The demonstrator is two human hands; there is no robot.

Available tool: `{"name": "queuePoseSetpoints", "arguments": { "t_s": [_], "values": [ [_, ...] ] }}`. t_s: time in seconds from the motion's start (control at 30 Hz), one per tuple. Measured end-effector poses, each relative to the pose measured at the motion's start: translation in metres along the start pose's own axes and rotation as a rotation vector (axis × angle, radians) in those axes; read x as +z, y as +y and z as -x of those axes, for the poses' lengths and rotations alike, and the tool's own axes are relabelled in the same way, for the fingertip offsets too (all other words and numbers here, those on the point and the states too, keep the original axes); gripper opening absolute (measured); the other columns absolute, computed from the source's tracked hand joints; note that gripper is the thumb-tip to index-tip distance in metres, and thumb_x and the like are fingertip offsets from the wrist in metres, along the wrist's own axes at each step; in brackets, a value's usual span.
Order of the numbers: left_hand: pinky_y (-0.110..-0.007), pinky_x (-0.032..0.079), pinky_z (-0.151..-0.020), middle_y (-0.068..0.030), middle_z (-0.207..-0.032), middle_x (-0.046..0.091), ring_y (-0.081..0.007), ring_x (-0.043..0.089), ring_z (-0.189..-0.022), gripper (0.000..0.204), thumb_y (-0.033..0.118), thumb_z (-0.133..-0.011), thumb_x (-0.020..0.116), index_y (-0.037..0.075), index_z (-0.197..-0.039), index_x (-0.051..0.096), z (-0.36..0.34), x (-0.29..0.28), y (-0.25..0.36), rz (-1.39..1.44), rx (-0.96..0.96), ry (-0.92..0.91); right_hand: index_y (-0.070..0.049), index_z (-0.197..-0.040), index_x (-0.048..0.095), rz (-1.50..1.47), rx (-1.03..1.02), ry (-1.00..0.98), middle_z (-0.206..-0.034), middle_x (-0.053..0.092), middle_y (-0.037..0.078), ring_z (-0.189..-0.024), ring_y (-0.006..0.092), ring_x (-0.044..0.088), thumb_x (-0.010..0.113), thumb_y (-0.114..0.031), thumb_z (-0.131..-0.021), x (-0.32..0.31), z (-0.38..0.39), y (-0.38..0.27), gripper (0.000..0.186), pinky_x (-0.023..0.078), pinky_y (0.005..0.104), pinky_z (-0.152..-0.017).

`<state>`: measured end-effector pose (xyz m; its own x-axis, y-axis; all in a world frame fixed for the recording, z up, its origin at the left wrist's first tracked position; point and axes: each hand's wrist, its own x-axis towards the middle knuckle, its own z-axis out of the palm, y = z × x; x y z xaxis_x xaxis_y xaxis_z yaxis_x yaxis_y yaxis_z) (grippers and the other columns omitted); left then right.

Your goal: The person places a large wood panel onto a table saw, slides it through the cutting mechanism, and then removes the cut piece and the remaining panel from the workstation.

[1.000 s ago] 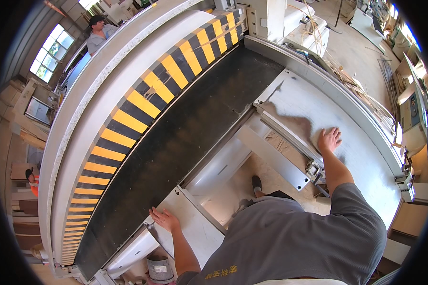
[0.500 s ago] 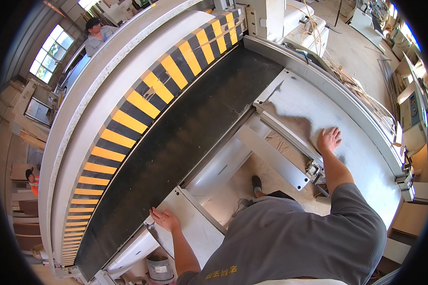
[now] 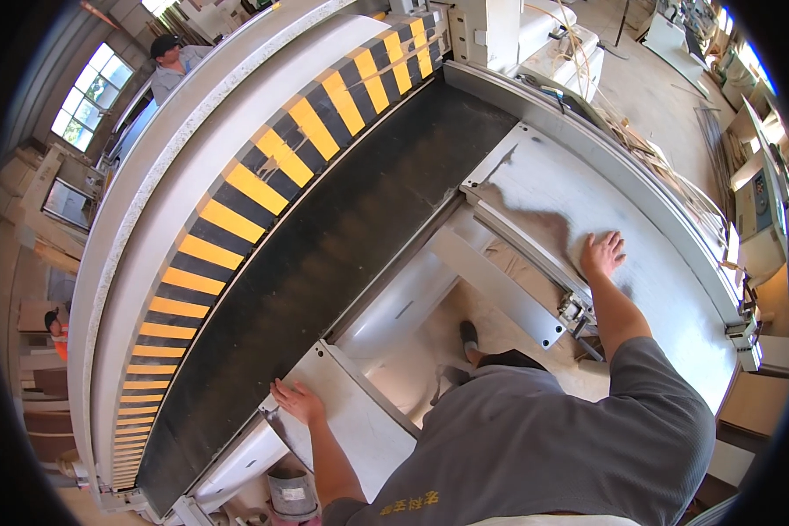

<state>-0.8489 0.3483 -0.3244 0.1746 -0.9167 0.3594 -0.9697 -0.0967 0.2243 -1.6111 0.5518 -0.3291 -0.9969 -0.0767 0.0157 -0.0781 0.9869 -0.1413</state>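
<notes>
Flat on a pale metal side plate rests my left hand, its fingers spread near the edge of a long black bed. My right hand lies palm down on a larger white metal table with worn dark patches, fingers apart. Neither hand holds anything. Beyond the bed runs a beam with yellow and black stripes, part of a large machine. Between the two plates is a gap, with a metal bar across part of it.
A grey bucket stands below the left plate. Cables and thin strips lie along the machine's right rail. One person is behind the machine at the far left; another in orange is farther off. A control box stands at right.
The view has shifted slightly, so the machine sits a little farther left. Both hands stay resting on the same plates.
</notes>
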Motion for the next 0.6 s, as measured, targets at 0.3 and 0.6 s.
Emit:
{"name": "queuePoseSetpoints", "arguments": {
  "t_s": [0.3, 0.6],
  "values": [
    [-0.053, 0.035, -0.117, -0.0221, -0.154, 0.042, -0.041, 0.04, -0.143, 0.051, 0.029, -0.105, 0.047, 0.002, -0.148, 0.043, 0.015, -0.003, 0.001, 0.029, -0.005, 0.109, -0.002, -0.162, 0.023, -0.03, -0.033, -0.028, -0.171, 0.021, 0.012, -0.16, 0.0307, 0.011, 0.042, -0.054, -0.102, -0.002, 0.003, -0.001, 0.082, 0.008, 0.0588, -0.125],
    [-0.053, 0.035, -0.118, -0.0254, -0.153, 0.042, -0.0451, 0.04, -0.141, 0.052, 0.025, -0.101, 0.051, 0.0, -0.146, 0.044, 0.137, -0.024, 0.072, 0.194, 0.057, 0.099, -0.003, -0.162, 0.023, -0.161, -0.144, -0.009, -0.172, 0.02, 0.012, -0.16, 0.0288, 0.011, 0.046, -0.053, -0.101, -0.006, -0.006, 0.014, 0.083, 0.007, 0.0523, -0.128]
  ]
}}
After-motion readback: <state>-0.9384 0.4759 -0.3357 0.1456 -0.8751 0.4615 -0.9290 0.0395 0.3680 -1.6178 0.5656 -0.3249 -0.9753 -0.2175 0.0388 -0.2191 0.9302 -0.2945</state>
